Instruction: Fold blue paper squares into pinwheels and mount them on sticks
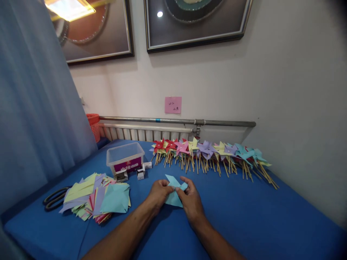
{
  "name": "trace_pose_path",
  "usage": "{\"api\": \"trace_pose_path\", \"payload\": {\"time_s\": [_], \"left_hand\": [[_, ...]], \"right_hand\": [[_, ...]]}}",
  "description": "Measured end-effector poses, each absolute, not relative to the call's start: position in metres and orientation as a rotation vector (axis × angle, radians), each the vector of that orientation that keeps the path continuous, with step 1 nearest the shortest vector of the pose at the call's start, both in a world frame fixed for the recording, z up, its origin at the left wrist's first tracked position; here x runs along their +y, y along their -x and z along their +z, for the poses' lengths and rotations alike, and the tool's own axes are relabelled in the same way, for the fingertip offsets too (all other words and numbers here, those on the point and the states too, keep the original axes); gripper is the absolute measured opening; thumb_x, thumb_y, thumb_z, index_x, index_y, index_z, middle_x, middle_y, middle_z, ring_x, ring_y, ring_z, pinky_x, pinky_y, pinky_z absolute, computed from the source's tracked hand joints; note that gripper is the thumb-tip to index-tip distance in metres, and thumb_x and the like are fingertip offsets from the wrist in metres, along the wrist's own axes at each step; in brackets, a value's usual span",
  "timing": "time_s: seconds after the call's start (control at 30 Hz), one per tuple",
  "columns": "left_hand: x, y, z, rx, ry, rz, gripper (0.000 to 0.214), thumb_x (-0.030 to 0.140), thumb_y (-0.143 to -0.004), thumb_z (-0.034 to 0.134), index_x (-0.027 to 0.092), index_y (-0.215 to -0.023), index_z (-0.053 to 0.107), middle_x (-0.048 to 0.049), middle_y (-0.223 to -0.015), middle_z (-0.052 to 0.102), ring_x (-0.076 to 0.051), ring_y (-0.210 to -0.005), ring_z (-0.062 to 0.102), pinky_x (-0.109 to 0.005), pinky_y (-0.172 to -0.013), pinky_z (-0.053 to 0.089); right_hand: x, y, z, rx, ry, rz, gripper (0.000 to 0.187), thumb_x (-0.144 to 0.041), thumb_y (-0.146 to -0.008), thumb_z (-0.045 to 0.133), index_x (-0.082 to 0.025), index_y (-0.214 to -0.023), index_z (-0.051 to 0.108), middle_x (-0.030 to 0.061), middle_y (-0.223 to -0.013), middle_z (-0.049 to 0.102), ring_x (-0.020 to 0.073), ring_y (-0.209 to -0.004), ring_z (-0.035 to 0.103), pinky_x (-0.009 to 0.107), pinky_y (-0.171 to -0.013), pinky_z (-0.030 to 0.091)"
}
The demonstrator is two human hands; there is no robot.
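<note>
Between my two hands is a light blue paper pinwheel piece (172,200), some of its corners folded in toward the centre and one point sticking up. My left hand (159,193) is closed on its left side, thumb at the middle. On the other side my right hand (192,198) pinches the paper, thumb near the centre and fingers behind a folded corner. Whether a small pin sits under the thumbs I cannot tell. Left of my hands lies a pile of cut paper squares (115,198) in several colours, with a blue one on top.
Black-handled scissors (55,198) lie partly beneath the paper pile. A clear plastic tub (125,155) stands behind it, with small open boxes (140,173) in front. Finished pinwheels on sticks (206,149) line the back of the blue-covered table (244,224). A curtain (40,90) hangs at left.
</note>
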State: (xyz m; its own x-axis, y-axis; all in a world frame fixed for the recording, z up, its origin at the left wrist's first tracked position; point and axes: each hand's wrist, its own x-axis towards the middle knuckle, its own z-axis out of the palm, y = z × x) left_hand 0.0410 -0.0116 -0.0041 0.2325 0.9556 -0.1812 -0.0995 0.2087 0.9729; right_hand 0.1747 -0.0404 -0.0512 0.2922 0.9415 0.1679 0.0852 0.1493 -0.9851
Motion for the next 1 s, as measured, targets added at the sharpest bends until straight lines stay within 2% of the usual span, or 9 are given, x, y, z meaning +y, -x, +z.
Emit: {"api": "trace_pose_path", "payload": {"time_s": [0.3, 0.57, 0.77, 1.0], "left_hand": [[-0.012, -0.041, -0.006, 1.014, -1.077, 0.950, 0.028, 0.029, -0.054, 0.082, 0.017, -0.059, 0.057, 0.0030, -0.050, 0.055, -0.008, -0.044, 0.043, -0.023, -0.047, 0.030], [-0.014, -0.037, -0.004, 0.966, -1.030, 0.989, 0.037, 0.043, -0.056, 0.081, 0.019, -0.058, 0.053, 0.0041, -0.052, 0.050, -0.009, -0.048, 0.043, -0.025, -0.051, 0.032], [-0.009, -0.033, -0.005, 1.006, -1.114, 0.915, 0.037, 0.032, -0.050, 0.087, 0.019, -0.057, 0.053, 0.0044, -0.049, 0.051, -0.008, -0.046, 0.039, -0.024, -0.049, 0.025], [-0.006, -0.028, -0.008, 0.950, -1.108, 0.894, 0.029, 0.028, -0.051, 0.084, 0.016, -0.060, 0.059, 0.0013, -0.053, 0.058, -0.010, -0.049, 0.047, -0.025, -0.051, 0.034]], "right_hand": [[-0.043, -0.173, -0.043, -1.054, 1.315, 0.831, 0.058, -0.042, -0.076, 0.066, -0.019, -0.128, 0.059, -0.0028, -0.069, 0.064, 0.0181, -0.057, 0.057, 0.030, -0.055, 0.047], [-0.044, -0.174, -0.040, -1.073, 1.336, 0.837, 0.057, -0.041, -0.076, 0.064, -0.019, -0.129, 0.058, -0.0038, -0.067, 0.061, 0.0186, -0.058, 0.056, 0.031, -0.057, 0.046], [-0.046, -0.177, -0.039, -1.154, 1.307, 0.816, 0.056, -0.040, -0.080, 0.065, -0.023, -0.133, 0.059, -0.0035, -0.070, 0.062, 0.0178, -0.058, 0.055, 0.030, -0.057, 0.046], [-0.050, -0.182, -0.029, -1.242, 1.278, 0.821, 0.056, -0.037, -0.081, 0.065, -0.022, -0.135, 0.059, -0.0025, -0.073, 0.062, 0.0175, -0.063, 0.056, 0.030, -0.062, 0.047]]}}
